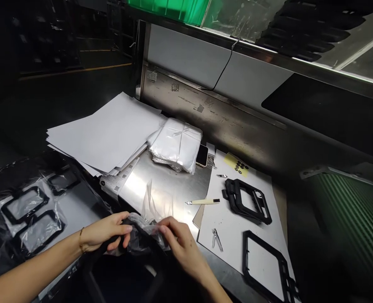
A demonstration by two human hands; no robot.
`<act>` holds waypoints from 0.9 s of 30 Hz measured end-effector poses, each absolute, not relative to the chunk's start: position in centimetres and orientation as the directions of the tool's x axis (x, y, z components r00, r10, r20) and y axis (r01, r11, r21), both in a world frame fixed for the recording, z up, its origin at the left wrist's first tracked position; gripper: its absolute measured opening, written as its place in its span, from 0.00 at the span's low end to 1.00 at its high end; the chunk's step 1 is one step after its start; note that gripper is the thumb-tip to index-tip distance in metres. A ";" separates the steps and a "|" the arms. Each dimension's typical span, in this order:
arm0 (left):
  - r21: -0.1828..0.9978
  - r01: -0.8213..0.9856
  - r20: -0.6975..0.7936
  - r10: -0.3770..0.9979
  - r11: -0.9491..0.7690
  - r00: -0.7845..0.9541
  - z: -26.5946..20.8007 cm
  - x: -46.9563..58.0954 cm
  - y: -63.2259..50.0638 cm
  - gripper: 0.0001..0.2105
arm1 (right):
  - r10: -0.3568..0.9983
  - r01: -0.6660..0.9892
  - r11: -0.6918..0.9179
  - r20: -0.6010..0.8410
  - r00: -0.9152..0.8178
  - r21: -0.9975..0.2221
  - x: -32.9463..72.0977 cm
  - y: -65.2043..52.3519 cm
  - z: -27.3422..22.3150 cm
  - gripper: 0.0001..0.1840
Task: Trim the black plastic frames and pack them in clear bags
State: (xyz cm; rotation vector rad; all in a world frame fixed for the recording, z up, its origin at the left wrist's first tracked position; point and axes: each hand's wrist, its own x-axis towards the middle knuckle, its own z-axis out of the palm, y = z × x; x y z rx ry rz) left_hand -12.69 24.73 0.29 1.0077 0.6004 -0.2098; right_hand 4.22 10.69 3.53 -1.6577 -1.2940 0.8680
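Low in the view, in front of my body, my left hand (112,233) and my right hand (180,244) pinch a clear plastic bag (145,227) from either side. Its loose film stands up between them over the metal table. Dark shapes lie directly below the bag, and I cannot tell whether they are in it. On a white sheet (213,214) to the right lie a stack of black plastic frames (248,200), a single black frame (264,263), a cream-handled craft knife (205,202) and a nail clipper (217,240).
A tied bundle of clear bags (177,143) sits beside a phone (202,155) and a pile of white sheets (106,128). At left, bagged black frames (31,227) lie under plastic. A metal back panel (205,105) and a shelf with a green bin (174,9) border the table.
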 end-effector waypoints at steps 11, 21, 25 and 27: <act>0.737 0.500 -0.632 0.201 0.455 0.748 0.3 -12.9 23.6 0.38 | 0.973 0.545 0.088 0.189 0.133 -0.834 -2.9 10.5 1.2 0.15; 0.726 0.592 -0.687 0.344 0.349 0.640 -1.6 -14.4 23.2 0.27 | 0.948 0.779 -0.120 0.162 0.274 -0.615 -1.7 5.3 -2.0 0.16; 0.679 0.665 -0.734 0.288 0.311 0.615 -2.2 -15.5 23.0 0.25 | 0.962 0.699 -0.140 0.070 0.263 -0.701 -3.7 3.1 -3.4 0.16; 0.649 0.702 -0.761 0.230 0.294 0.607 -2.7 -16.7 23.0 0.23 | 0.971 0.650 -0.128 0.038 0.235 -0.749 -5.2 2.5 -3.5 0.14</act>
